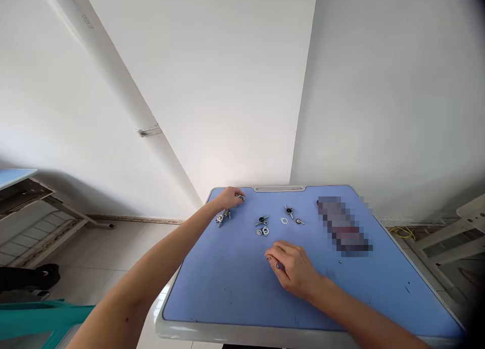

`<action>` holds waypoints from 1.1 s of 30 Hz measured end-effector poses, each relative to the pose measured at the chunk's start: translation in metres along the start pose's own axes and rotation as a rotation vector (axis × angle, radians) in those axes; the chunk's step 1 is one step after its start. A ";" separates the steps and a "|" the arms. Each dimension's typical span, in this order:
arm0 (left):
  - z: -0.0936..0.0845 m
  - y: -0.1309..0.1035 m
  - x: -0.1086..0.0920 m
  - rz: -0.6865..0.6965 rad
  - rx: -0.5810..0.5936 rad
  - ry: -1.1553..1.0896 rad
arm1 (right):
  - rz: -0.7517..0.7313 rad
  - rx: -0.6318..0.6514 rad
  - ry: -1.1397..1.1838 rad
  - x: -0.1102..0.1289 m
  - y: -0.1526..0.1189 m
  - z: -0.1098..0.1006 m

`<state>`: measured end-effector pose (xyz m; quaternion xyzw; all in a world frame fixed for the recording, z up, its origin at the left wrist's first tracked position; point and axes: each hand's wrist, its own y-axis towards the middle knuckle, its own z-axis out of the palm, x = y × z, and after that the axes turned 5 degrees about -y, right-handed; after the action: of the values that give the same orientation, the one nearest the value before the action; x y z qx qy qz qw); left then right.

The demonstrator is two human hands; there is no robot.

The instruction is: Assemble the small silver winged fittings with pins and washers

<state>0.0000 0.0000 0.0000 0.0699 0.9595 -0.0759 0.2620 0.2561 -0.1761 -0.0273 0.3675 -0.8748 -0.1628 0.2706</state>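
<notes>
My left hand (232,196) reaches to the far left of the blue desk (227,288), its fingers closed on a small metal part (241,198). Just below it lies a cluster of metal fittings (223,216). My right hand (290,265) is curled above the middle of the desk, wrapped round a small dark-ended tool (280,266). Between the hands lie a metal fitting with a black centre (261,220), a round piece (259,232) and an oval flange plate (265,231). Farther right are another fitting (289,211), a flat plate (284,220) and a small pin-like piece (299,221).
A pixelated flat object (343,225) lies on the desk's right side, with a tiny metal piece (340,261) below it. White walls (227,86) stand behind the desk. A teal stool (41,318) is at lower left, and other furniture stands on both sides.
</notes>
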 end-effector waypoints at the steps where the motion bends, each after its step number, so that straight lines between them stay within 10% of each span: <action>1: 0.001 0.001 0.003 -0.018 0.010 -0.038 | -0.004 0.033 -0.042 0.001 0.002 0.001; 15: -0.024 -0.006 -0.004 -0.088 -0.107 -0.423 | -0.015 0.307 -0.443 -0.010 0.031 0.034; 21: -0.048 -0.059 -0.019 -0.005 -0.095 -0.449 | 0.044 0.387 -0.491 -0.016 0.052 0.028; 26: -0.001 -0.129 -0.035 -0.076 0.142 -0.394 | 0.080 0.396 -0.503 -0.022 0.069 0.024; 33: 0.051 -0.170 -0.060 0.019 0.039 0.004 | 0.094 0.222 -0.444 -0.018 0.050 0.006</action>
<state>0.0472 -0.1815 0.0057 0.0844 0.9577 -0.0921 0.2592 0.2356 -0.1286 -0.0142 0.3089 -0.9415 -0.1296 0.0370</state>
